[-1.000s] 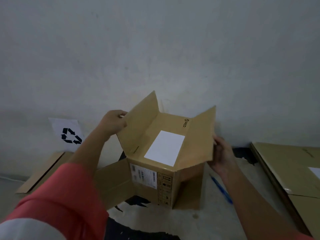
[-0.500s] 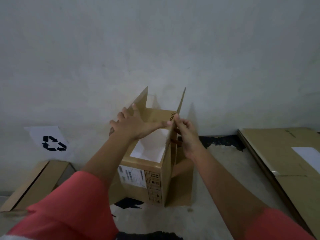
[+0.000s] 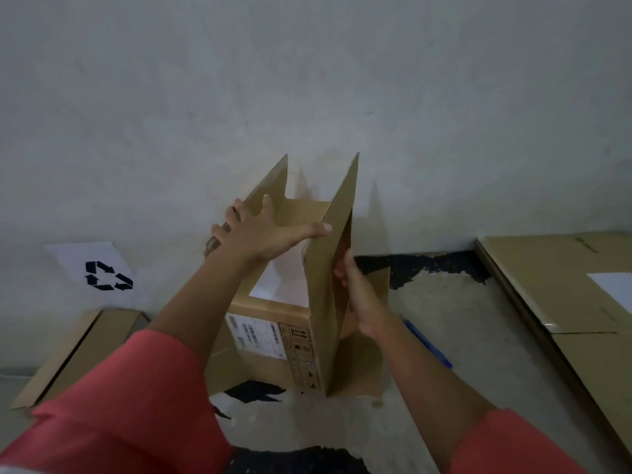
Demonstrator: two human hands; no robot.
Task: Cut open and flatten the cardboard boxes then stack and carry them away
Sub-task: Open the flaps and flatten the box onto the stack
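The cardboard box [image 3: 270, 340] was stood on the floor against the wall [image 3: 307, 80]. Its top flaps were spanned by the spread left hand [image 3: 260, 234]; its right side panel was pinched by the right hand [image 3: 355, 295].

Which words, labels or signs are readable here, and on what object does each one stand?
No words are readable.
Recycling arrows sign: white sheet on the wall.
Shipping label on the cardboard box: blurred.
Handling symbols on the box: arrows only.
Print on flattened cardboard: too small.
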